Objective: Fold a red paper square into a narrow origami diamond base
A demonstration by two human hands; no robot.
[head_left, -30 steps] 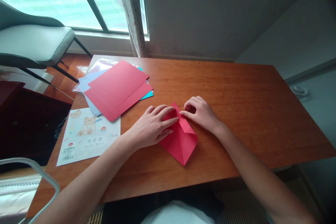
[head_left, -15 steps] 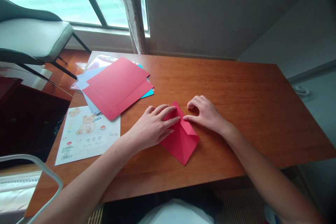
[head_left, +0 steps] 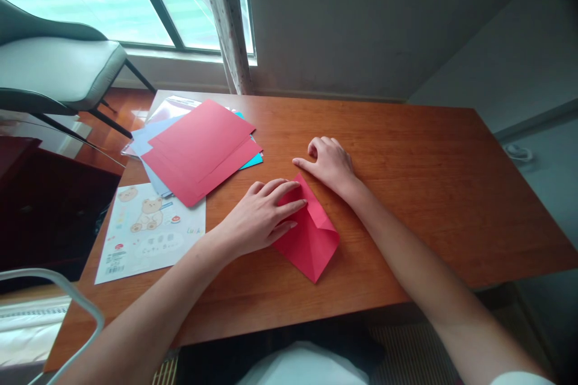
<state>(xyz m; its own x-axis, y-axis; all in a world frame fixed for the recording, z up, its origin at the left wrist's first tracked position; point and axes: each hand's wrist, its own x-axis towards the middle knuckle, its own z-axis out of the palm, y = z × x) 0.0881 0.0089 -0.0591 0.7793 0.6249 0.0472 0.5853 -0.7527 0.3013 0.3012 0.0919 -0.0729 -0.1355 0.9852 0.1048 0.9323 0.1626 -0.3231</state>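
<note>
**Worktop (head_left: 415,180): red paper (head_left: 311,246) under left hand (head_left: 253,219)**

The paper lay near the front edge's middle. The left fingers (head_left: 291,209), slightly spread, covered its left side without pinching. The right hand (head_left: 332,163), fingers curled, held nothing just beyond its far corner.

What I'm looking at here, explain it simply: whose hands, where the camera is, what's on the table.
There is no machine: these are a person's bare hands, seen by a camera worn on the head, looking forward and down. The left hand rests its fingers on a folded red paper sheet. The right hand is near the sheet's far tip, holding nothing visible. On the brown wooden table, to the left, lie flat red sheets over pale blue ones, plus a white sheet with printed bears.
</note>
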